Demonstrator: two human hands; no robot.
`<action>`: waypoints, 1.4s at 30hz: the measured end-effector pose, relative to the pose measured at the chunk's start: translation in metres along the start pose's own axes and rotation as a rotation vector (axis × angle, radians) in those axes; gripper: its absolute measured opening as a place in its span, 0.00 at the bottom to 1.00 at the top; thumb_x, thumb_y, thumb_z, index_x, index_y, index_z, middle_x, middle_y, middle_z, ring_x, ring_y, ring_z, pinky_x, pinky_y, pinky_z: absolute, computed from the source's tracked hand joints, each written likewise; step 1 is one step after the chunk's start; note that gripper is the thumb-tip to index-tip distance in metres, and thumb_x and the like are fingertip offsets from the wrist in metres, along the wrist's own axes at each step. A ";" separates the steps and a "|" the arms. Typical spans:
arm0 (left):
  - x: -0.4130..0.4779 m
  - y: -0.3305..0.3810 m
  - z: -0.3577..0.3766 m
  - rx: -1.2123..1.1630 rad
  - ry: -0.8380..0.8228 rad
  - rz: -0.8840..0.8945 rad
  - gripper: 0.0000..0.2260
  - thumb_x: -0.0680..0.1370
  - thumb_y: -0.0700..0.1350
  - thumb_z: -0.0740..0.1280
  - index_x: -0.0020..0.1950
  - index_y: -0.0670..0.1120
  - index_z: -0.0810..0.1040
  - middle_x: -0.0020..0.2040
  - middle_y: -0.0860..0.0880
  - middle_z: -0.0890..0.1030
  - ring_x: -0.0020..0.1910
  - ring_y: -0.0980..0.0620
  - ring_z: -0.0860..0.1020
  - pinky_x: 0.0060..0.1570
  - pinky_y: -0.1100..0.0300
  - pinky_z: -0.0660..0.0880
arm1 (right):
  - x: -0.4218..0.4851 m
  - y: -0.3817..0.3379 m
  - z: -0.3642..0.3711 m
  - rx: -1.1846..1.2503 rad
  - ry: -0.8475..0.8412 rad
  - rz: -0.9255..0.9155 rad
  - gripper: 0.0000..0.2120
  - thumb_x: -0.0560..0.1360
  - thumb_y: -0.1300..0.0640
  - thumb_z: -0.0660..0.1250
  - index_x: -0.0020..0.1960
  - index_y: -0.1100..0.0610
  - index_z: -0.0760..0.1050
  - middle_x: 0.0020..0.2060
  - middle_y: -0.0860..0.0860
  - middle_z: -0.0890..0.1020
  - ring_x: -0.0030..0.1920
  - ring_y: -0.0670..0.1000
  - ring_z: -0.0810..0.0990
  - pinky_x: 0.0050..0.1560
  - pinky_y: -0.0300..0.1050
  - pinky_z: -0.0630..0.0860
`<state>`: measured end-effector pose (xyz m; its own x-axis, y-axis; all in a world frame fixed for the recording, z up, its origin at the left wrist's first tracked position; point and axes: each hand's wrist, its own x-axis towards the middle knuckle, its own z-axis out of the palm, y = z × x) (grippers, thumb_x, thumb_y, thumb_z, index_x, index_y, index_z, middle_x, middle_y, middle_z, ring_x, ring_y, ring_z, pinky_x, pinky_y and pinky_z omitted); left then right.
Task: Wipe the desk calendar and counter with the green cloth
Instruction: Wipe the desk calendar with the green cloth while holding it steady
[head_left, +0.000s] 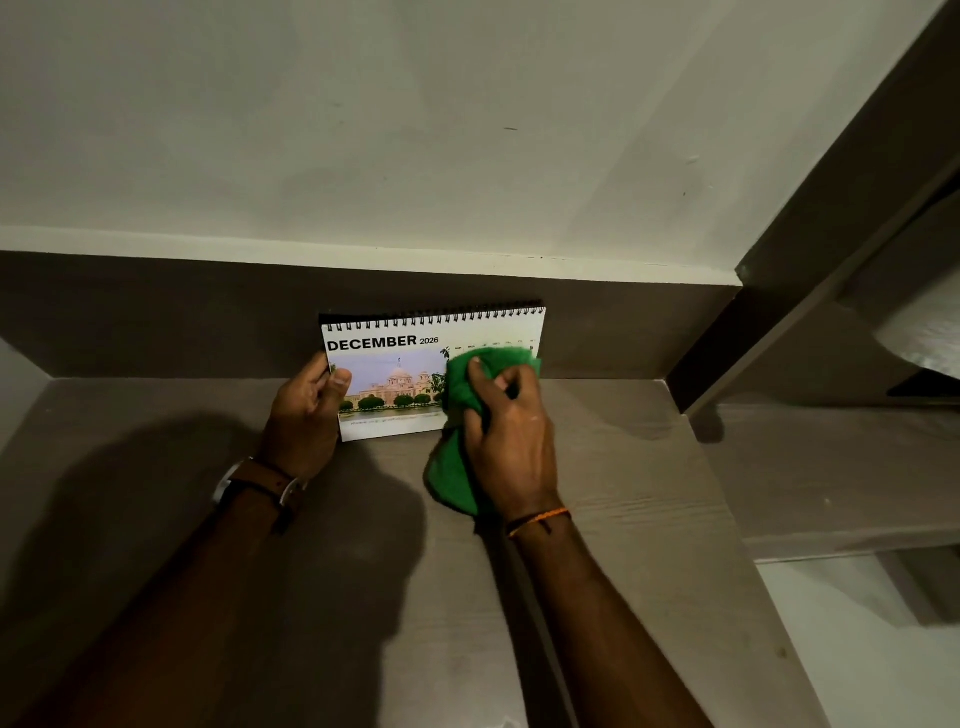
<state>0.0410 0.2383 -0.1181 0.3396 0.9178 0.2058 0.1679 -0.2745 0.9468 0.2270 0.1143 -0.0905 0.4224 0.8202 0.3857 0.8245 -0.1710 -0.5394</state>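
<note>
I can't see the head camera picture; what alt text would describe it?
A person's right hand presses a crumpled green cloth against the right side of a white spiral-bound desk calendar reading December 2026, while the left hand grips its left edge. The calendar stands on a grey-brown counter by a pale wall.

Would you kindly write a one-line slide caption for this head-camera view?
Left hand steadies the December desk calendar on the counter while the right hand wipes its page with a green cloth.
</note>
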 end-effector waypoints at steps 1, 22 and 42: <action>0.000 -0.001 0.000 -0.014 -0.005 -0.005 0.10 0.80 0.55 0.59 0.59 0.65 0.76 0.61 0.56 0.80 0.62 0.57 0.78 0.64 0.50 0.74 | -0.005 0.002 0.000 -0.032 -0.041 -0.020 0.24 0.74 0.59 0.68 0.70 0.51 0.76 0.54 0.56 0.73 0.49 0.56 0.79 0.49 0.54 0.83; -0.006 0.004 -0.004 -0.041 -0.050 0.009 0.17 0.80 0.53 0.59 0.67 0.50 0.74 0.63 0.43 0.81 0.56 0.34 0.76 0.55 0.32 0.74 | 0.008 0.021 -0.024 0.024 0.179 0.139 0.21 0.73 0.63 0.70 0.65 0.54 0.81 0.52 0.58 0.77 0.47 0.58 0.81 0.50 0.51 0.80; -0.006 -0.001 -0.011 -0.037 -0.100 -0.013 0.22 0.80 0.59 0.60 0.71 0.51 0.72 0.67 0.46 0.79 0.66 0.45 0.77 0.63 0.32 0.73 | 0.004 -0.004 -0.025 0.043 -0.071 0.211 0.21 0.77 0.60 0.66 0.70 0.52 0.76 0.58 0.56 0.73 0.55 0.57 0.78 0.60 0.50 0.75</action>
<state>0.0288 0.2359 -0.1174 0.4287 0.8873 0.1699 0.1390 -0.2506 0.9581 0.2350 0.1046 -0.0680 0.5551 0.8054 0.2076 0.7032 -0.3212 -0.6343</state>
